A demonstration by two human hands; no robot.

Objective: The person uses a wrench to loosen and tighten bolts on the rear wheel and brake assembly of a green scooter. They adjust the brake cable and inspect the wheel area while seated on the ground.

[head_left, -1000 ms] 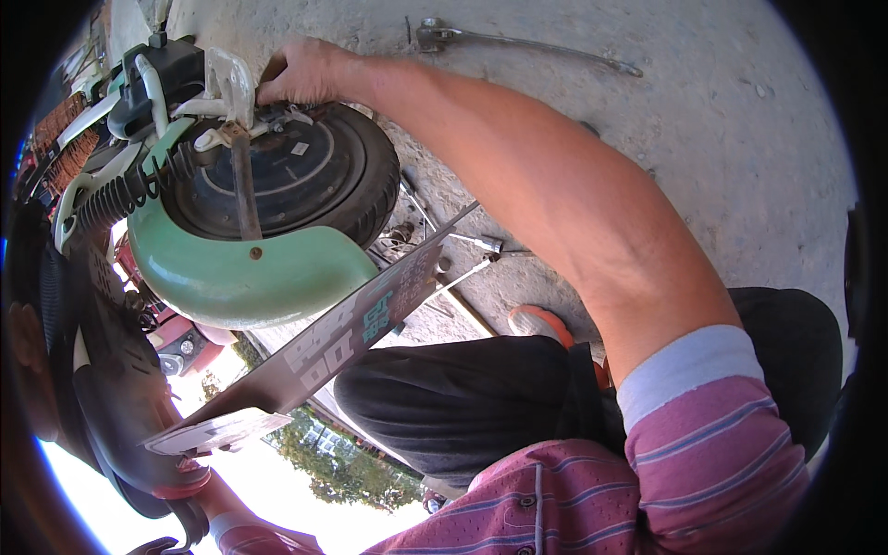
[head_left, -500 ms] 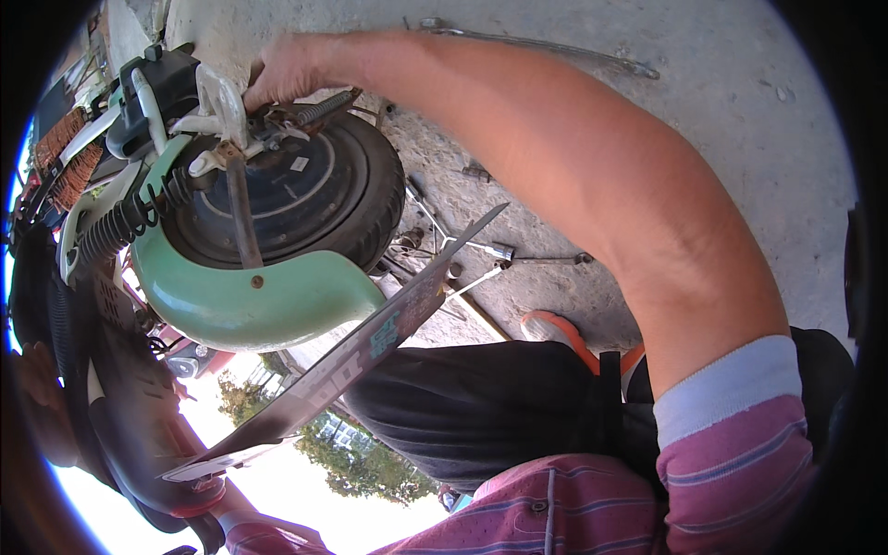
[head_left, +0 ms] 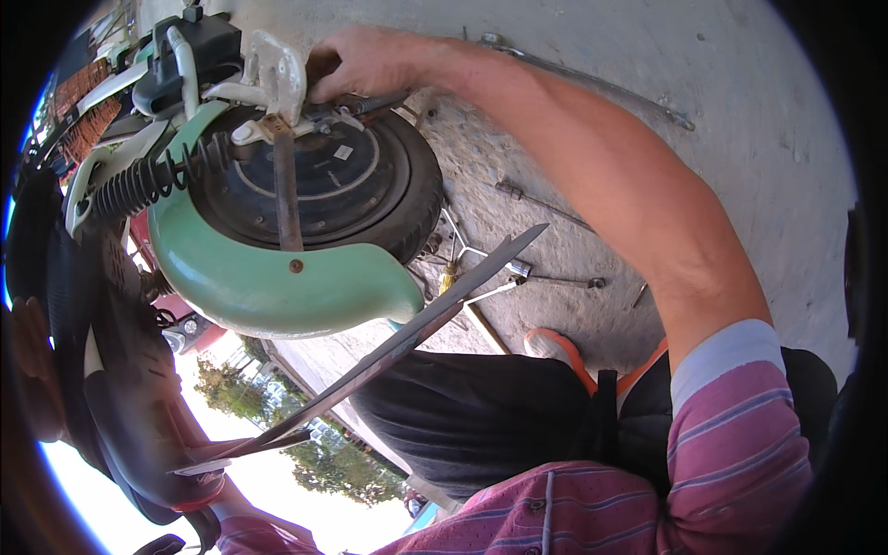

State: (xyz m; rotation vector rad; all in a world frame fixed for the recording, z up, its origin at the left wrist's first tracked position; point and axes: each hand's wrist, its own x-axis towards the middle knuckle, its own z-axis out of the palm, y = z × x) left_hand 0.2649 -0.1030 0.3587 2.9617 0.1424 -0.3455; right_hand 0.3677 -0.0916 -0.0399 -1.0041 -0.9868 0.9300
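A scooter lies tipped over, its black-tyred wheel [head_left: 421, 199] beside a pale green fender [head_left: 287, 287]. At the wheel's hub, my right hand [head_left: 365, 63] is closed, fingers curled next to a white metal bracket [head_left: 287, 79]. What those fingers grip is hidden behind the hand. A metal strut [head_left: 286, 190] crosses the wheel, and a black coil spring [head_left: 148, 185] sits left of it. My left sleeve [head_left: 264, 532] shows at the lower left. The left arm passes behind the blurred black scooter body [head_left: 134, 435]; dim finger-like shapes at the far left rim are too unclear to read.
A long dark flap [head_left: 407, 338] juts across in front of my knee. Several tools lie on the rough concrete, among them a cross-shaped socket wrench [head_left: 518, 268] and a yellow-handled tool [head_left: 448, 277]. A long metal bar [head_left: 601, 83] rests beyond my forearm. My shoe [head_left: 555, 350] is near them.
The view has shifted, so the scooter appears further right and lower. My right hand stays by the hub, slightly further from the bracket, with its curled fingers more visible.
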